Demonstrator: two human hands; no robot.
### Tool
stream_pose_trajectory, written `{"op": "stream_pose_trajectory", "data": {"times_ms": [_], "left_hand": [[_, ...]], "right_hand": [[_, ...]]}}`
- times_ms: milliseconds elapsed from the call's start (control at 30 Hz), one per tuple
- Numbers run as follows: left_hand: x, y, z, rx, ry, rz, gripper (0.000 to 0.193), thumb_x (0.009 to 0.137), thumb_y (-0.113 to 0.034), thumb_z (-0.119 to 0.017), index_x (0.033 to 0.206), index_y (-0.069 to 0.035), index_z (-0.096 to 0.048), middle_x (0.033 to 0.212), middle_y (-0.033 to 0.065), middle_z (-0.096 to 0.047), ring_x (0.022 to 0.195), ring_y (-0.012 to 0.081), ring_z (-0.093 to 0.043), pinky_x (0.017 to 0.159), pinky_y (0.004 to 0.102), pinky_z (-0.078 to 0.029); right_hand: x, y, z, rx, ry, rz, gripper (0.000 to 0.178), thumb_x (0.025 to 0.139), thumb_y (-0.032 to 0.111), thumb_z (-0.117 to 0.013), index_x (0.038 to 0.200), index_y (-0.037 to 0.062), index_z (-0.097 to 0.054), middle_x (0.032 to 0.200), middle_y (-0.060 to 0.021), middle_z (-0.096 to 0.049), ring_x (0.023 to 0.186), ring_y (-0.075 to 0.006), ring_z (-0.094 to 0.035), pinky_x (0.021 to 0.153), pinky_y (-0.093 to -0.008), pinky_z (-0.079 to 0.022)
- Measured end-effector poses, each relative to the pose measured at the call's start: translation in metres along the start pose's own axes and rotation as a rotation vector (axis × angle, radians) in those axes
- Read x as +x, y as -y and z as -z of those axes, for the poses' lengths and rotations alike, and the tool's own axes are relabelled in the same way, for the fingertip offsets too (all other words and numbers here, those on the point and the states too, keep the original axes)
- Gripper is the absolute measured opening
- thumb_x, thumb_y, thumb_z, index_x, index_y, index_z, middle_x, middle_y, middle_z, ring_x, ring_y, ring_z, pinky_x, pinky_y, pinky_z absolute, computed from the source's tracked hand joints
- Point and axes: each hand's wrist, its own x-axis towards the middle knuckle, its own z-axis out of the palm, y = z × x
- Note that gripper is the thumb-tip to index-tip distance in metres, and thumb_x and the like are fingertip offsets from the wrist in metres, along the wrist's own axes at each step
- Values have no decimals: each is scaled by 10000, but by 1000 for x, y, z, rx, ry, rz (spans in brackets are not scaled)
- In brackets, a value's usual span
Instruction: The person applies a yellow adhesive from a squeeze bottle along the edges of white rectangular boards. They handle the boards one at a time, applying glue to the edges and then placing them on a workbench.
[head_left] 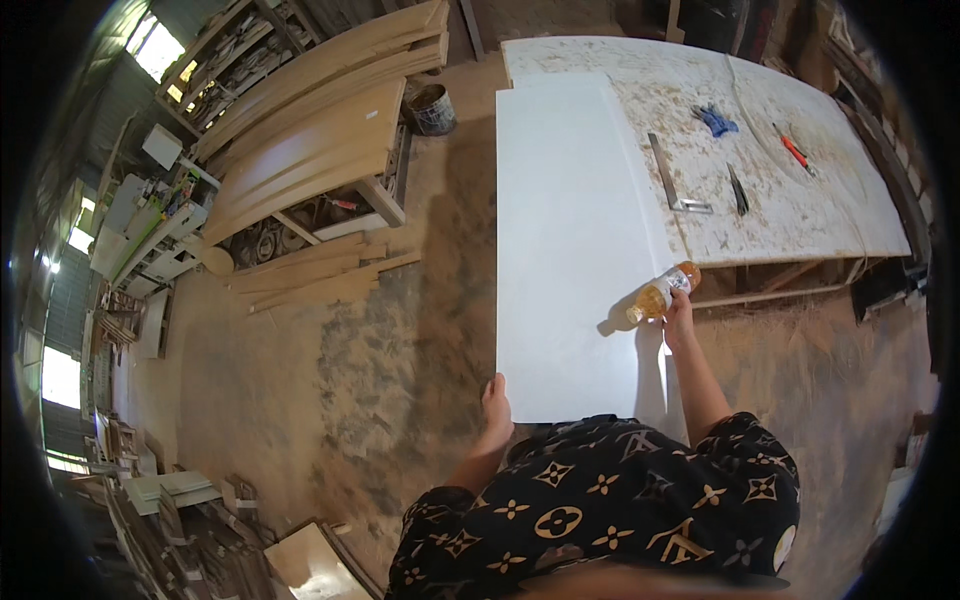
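Observation:
A long white board (570,230) lies partly on the work table and reaches toward me past the table's near edge. My left hand (496,408) grips the board's left edge near its closest corner, with some fingers hidden. In my right hand (679,316) is a clear plastic bottle (656,299) of amber liquid, tilted over the board's right edge with its cap end toward the lower left. The bottle casts a shadow on the board. Further off on the table are a metal try square (664,175), a dark-handled tool (738,190) and a blue glove (715,121).
The dusty, worn white table (800,215) also bears an orange-handled tool (793,150). Left of it, wide brown wood panels (310,170) rest on a low frame, beside a dirty bucket (433,108). Wood scraps (180,540) pile up at the lower left.

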Motion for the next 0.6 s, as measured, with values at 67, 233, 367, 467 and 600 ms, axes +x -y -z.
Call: {"op": "stream_pose_trajectory", "data": {"times_ms": [67,233,367,467,600], "left_hand": [[13,-3,-18,100,-1,43,508,979,-414,-478,1142,63,-544,1084,146,-613,1019,238,-568,876,349,-431],[4,-67,-56,947,444,15,630,922,-533,-454,1191,37,-462,1166,330,-539,1091,416,-552,891,441,-439],[23,-134,-41,1195,838,-49,489,897,-511,-523,1135,-84,-559,1042,143,-665,964,274,-639,794,372,-485],[70,-146,-26,1008,659,-54,411,887,-488,-561,1091,-133,-599,978,48,-693,929,202,-653,789,336,-487],[167,-148,0,829,737,-65,481,901,-426,-599,1206,-60,-529,1114,115,-664,1001,197,-631,843,324,-484]], "right_hand": [[34,-2,-6,-40,-74,25,419,850,413,-531,1167,140,-567,1173,-31,-598,1100,-199,-524,920,-396,-398],[123,31,-14,-9,31,42,434,855,386,-561,1140,58,-562,1139,-62,-595,1055,-220,-565,885,-382,-478],[166,48,-12,-112,-232,31,441,859,397,-545,1193,109,-543,1191,-55,-574,1094,-220,-544,897,-396,-464],[186,43,-13,-14,-107,96,436,867,400,-539,1212,133,-525,1189,-49,-565,1115,-229,-531,913,-427,-447],[184,30,-11,111,-85,199,425,896,331,-540,1252,104,-488,1174,-48,-561,1129,-242,-527,949,-411,-429]]}}
